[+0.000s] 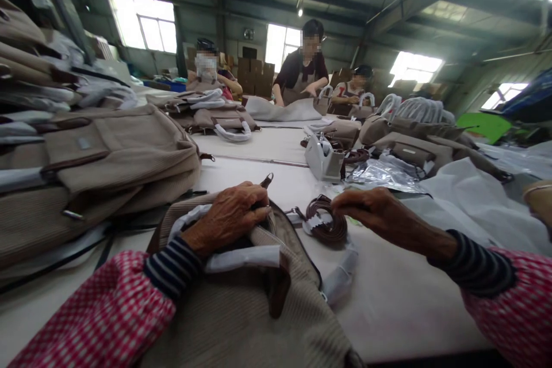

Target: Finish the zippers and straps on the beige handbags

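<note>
In front of me lies a beige corduroy handbag (pixel 297 299) with brown trim and handles wrapped in white film. My left hand (pixel 228 215) rests across its top with bent fingers gripping the edge of the opening, close to a small brown tab with a metal ring (pixel 267 180). To the right of the bag, a coiled brown strap (pixel 321 233) with a white wrap around it lies on the table. My right hand (pixel 373 207) has its fingers pressed together at the coil's right edge; the fingertips are partly hidden.
Beige bags (pixel 121 149) are piled on the left, more bags (pixel 401 144) on the right. A white tape dispenser (pixel 321 158) stands beyond the strap, near clear plastic bags (pixel 383 175) and white sheets (pixel 470 201). Several people work behind; one person (pixel 302 69) stands at the table.
</note>
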